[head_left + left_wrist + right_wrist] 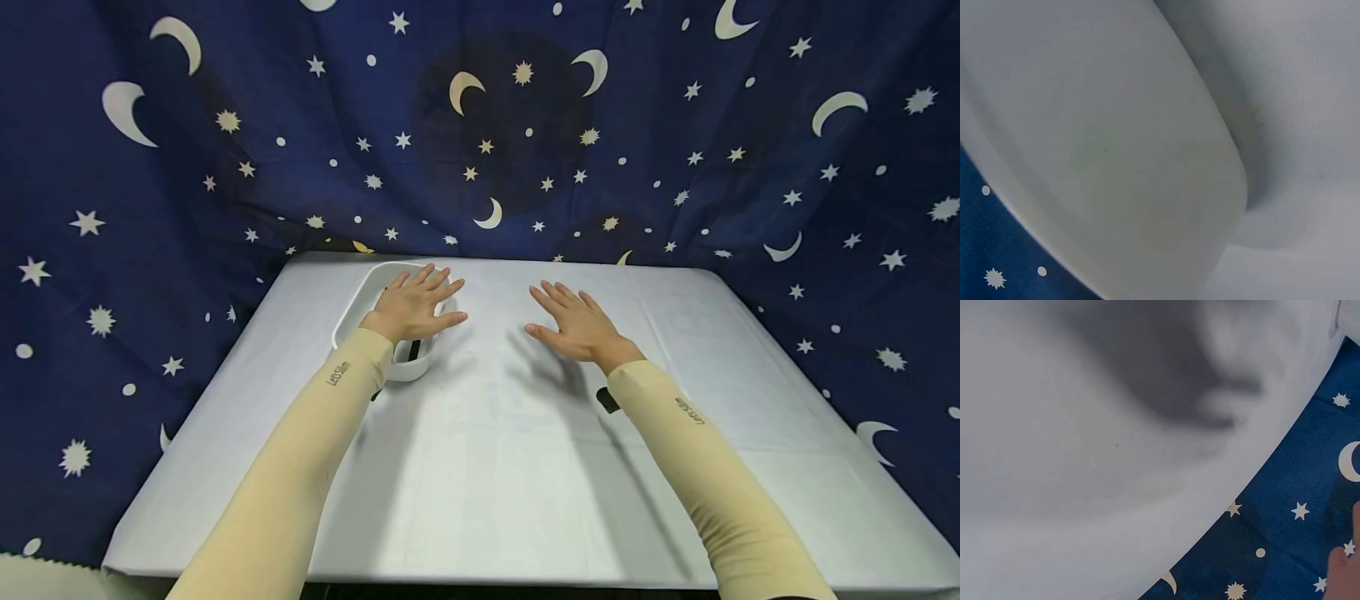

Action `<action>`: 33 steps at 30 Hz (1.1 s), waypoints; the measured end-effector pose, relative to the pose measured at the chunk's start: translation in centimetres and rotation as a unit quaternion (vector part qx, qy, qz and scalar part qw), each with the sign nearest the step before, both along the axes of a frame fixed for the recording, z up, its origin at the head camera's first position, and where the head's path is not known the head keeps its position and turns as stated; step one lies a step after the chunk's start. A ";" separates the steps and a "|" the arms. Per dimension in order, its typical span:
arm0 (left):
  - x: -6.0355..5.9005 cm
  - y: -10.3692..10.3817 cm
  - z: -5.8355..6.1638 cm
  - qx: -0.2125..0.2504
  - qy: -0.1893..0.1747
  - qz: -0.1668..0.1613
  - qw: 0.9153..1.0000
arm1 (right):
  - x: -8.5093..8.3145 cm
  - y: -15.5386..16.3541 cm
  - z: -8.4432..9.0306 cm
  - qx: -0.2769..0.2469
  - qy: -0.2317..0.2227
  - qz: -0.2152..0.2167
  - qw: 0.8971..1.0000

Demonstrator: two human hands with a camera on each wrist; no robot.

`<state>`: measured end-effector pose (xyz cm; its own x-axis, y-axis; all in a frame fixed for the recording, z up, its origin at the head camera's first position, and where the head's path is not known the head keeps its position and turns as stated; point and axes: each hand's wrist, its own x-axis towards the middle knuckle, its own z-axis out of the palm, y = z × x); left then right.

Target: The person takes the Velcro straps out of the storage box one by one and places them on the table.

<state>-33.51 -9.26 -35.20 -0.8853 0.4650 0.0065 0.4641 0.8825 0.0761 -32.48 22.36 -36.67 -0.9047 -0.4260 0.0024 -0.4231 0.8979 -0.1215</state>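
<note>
In the head view my left hand (415, 302) hovers palm down over a white oval tub (358, 303) on the table's far left, fingers straight and spread, holding nothing. Something dark lies inside the tub, mostly hidden under the hand. My right hand (576, 321) is held flat over the bare white tablecloth (495, 433) right of the tub, fingers spread, empty. In the left wrist view, the tub's smooth white wall (1104, 156) fills the frame. The right wrist view shows the cloth (1085, 456) with the hand's shadow and a fingertip (1342, 572) at the lower right.
A dark blue curtain with moons and stars (480, 125) hangs behind and around the table. Both arms wear beige sleeves. A small black object (607, 400) shows at the right wrist.
</note>
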 end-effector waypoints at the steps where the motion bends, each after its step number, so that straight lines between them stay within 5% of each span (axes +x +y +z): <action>1: 0.0 -0.1 0.1 0.000 -0.001 0.002 1.000 | 0.0 -0.1 0.0 -0.001 0.002 0.001 1.000; 12: -0.2 -1.9 1.1 0.057 -0.022 0.022 0.998 | -0.5 -1.2 0.1 -0.005 0.010 0.009 1.000; 22: -0.2 -5.2 1.3 0.099 -0.038 0.125 0.986 | -1.0 -3.6 0.1 -0.022 -0.001 0.023 1.000; 33: 0.5 -8.2 1.0 0.084 -0.043 0.221 0.971 | -1.5 -7.6 0.4 -0.057 -0.018 0.043 0.997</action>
<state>-32.99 -17.42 -34.24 -0.9987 0.0383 -0.0341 0.0283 0.9657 0.2581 -33.94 14.80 -36.28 -0.8648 -0.5016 0.0228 -0.4921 0.8376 -0.2371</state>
